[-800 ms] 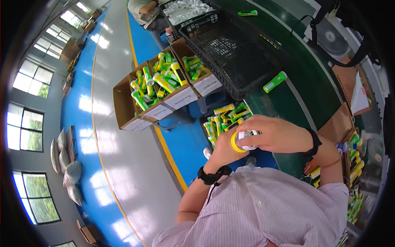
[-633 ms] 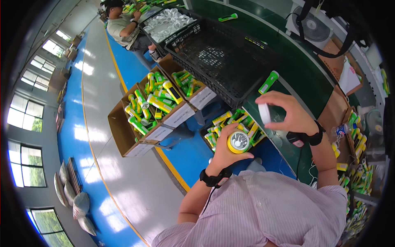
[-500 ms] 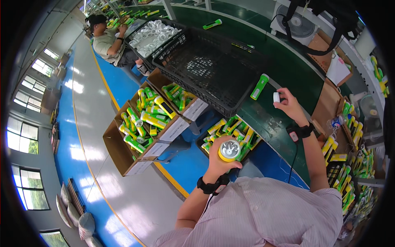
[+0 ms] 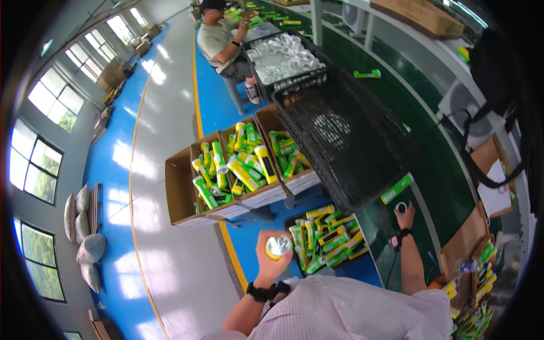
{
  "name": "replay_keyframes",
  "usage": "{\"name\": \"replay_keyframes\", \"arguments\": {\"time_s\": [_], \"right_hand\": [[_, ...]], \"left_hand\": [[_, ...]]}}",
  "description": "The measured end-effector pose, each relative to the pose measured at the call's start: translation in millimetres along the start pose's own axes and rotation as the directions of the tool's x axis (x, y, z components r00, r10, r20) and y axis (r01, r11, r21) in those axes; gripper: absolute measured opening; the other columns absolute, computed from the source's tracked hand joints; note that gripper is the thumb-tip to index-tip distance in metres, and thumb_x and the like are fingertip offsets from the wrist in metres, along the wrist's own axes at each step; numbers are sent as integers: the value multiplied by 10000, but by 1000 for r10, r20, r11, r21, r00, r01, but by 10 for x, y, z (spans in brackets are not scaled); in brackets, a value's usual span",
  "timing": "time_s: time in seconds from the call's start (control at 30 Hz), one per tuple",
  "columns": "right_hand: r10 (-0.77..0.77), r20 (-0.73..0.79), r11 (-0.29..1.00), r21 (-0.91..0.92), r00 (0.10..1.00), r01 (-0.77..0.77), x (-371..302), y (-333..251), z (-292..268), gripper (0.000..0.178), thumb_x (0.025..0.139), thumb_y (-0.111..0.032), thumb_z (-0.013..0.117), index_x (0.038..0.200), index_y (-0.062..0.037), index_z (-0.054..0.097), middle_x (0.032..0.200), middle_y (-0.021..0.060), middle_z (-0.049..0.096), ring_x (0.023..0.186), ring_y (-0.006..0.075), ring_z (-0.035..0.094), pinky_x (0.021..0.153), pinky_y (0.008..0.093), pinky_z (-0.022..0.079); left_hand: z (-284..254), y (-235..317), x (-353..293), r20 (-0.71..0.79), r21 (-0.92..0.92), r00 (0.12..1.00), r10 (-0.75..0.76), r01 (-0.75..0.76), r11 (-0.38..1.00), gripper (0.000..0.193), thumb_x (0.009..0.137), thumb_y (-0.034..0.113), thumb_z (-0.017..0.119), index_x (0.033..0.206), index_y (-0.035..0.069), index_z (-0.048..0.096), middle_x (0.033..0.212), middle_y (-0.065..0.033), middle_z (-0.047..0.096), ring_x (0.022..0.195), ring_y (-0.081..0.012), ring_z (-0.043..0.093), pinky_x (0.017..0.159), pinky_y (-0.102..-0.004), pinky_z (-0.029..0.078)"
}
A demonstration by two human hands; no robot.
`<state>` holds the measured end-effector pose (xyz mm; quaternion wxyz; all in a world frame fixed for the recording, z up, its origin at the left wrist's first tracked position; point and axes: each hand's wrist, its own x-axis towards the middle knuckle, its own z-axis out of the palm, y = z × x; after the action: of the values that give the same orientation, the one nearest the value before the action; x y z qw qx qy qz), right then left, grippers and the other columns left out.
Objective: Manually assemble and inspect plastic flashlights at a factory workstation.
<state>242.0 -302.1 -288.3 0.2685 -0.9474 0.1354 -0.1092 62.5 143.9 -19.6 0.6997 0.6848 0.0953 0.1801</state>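
My left hand [image 4: 271, 262] is wrapped round a flashlight [image 4: 278, 247] with a yellow rim, its clear lens and reflector facing up. The flashlight's body is mostly hidden in my fingers. Over the green bench, my right hand [image 4: 406, 217] pinches a small white ring [image 4: 402, 207] between thumb and fingers. A green flashlight [image 4: 395, 189] lies on the bench just beyond that hand. Between my arms, a dark tray [image 4: 290, 220] holds many green and yellow flashlights [image 4: 327, 237].
Left of the bench stand cardboard boxes [image 4: 180, 190] of flashlights. A black plastic crate [image 4: 362, 136] rests ahead, with another crate of clear and white rings [image 4: 283, 54] beyond it. A seated person [image 4: 218, 42] works at the far end. More flashlights [image 4: 480, 283] fill boxes at right.
My view has swung, so the scene sits further right. My right hand has lowered and reached forward with the white ring; my left hand still holds the flashlight, further to the left.
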Motion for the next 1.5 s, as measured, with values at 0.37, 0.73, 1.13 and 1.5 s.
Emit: {"name": "replay_keyframes", "arguments": {"time_s": [0.37, 0.73, 1.13, 1.5], "right_hand": [[-504, -213, 826, 165, 837, 539, 1280, -4149, -262, 328, 682, -17, 598, 1002, -44, 528, 933, 106, 544, 920, 279, 475, 824, 377, 365], [-508, 341, 794, -171, 791, 583, 3464, -6428, 2928, 286, 653, -89, 596, 916, -195, 637, 1037, 134, 513, 938, 302, 536, 786, 397, 440], [-397, 345, 901, 324, 851, 289, 3895, -6089, 2948, 339, 712, -365, 612, 859, -62, 638, 787, 95, 648, 738, 207, 609, 669, 319, 452], [-926, 145, 344, 707, 350, 618, 582, -5454, -702, 629, 640, -235, 709, 1192, -60, 463, 1039, 111, 543, 1013, 259, 499, 870, 332, 395]], "left_hand": [[-1619, -740, 1410, -361, 352, 925, -120, 255, 901, 331, 604, 23, 665, 862, 35, 457, 751, -55, 530, 662, -105, 529, 589, -229, 441], [-2826, -1138, 1700, -475, 471, 871, -125, 372, 800, 325, 677, 68, 671, 950, 46, 497, 876, -63, 508, 807, -161, 478, 733, -302, 411], [-2881, -1122, 2157, -406, 382, 900, -160, 326, 865, 336, 698, -4, 636, 981, 36, 461, 901, -65, 507, 813, -147, 501, 707, -277, 434], [-671, -229, 2672, 530, 191, 847, -38, -76, 979, 429, 571, 55, 660, 961, 16, 485, 855, -76, 582, 775, -134, 565, 720, -258, 446]]}}
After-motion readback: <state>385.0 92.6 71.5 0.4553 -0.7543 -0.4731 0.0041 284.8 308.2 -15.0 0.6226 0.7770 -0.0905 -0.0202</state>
